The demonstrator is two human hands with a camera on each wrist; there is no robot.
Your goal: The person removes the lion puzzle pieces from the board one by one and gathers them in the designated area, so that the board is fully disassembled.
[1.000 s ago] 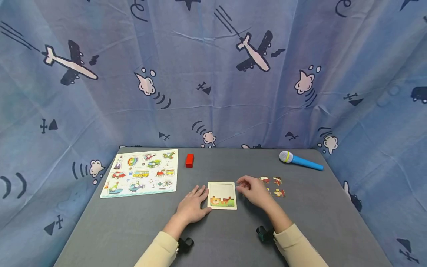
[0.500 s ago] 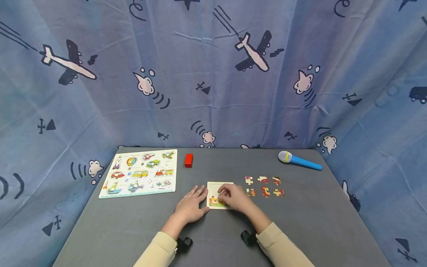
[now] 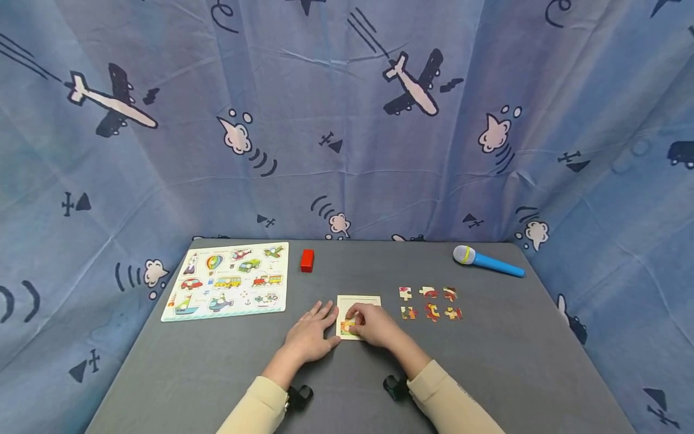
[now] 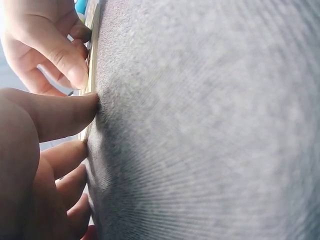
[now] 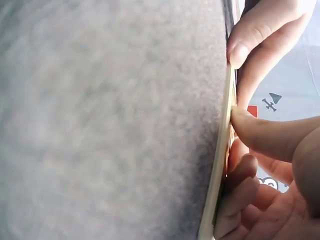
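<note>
A small square puzzle board [image 3: 358, 298] with a pale rim lies in front of me. Along its near side sit picture pieces [image 3: 345, 327], partly hidden by my right hand [image 3: 374, 325]. That hand's thumb and bent fingers touch the pieces at the board's lower left; whether they pinch one or only press is unclear. With fingers spread, my left hand [image 3: 310, 337] rests at the board's left edge, its thumb near the lower corner. In the right wrist view, the right thumb [image 5: 260, 132] meets the face of the thin board [image 5: 220, 150].
Several loose puzzle pieces [image 3: 432, 311] lie in two rows right of the board. A vehicle picture board [image 3: 225, 283] is at the back left, beside a red block [image 3: 307, 260]. A blue toy microphone [image 3: 490, 263] lies at the back right. A patterned curtain [image 3: 347, 150] hangs behind.
My right hand has moved left from beside the board onto its lower left part, uncovering the loose pieces at right. The left hand has stayed at the board's edge.
</note>
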